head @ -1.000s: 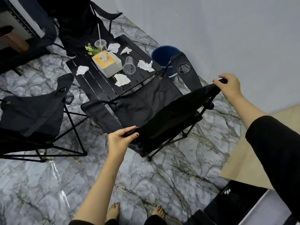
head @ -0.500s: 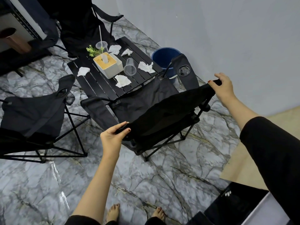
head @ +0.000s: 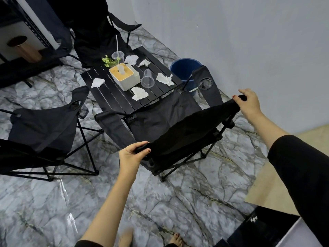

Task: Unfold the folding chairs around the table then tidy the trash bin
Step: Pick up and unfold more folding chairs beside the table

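I am gripping the centre chair (head: pixel 160 120) by the top edge of its backrest. My left hand (head: pixel 132 154), in the lower middle of the frame, is curling its fingers (head: pixel 145 151) round the near corner of the fabric. My right hand (head: pixel 249 102), at the right, is wrapping over the far corner. The chair is standing spread open on the floor (head: pixel 71 202), with its seat facing the surface (head: pixel 114 97) and its front edge just beside it.

A second chair (head: pixel 42 129) is standing open at the left edge, and a third chair (head: pixel 96 38) at the top behind the surface. I am judging the unfolding as nearly finished, with only this chair's final placing left. I cannot tell whether another chair is waiting out of frame.

The tidying is not yet begun. Crumpled tissues (head: pixel 139 93) and clear cups (head: pixel 147 79) are lying around the tissue box (head: pixel 123 75). The blue trash bin (head: pixel 183 68) is sitting by the wall, above centre, just behind the chair's armrest. Its contents are hidden.
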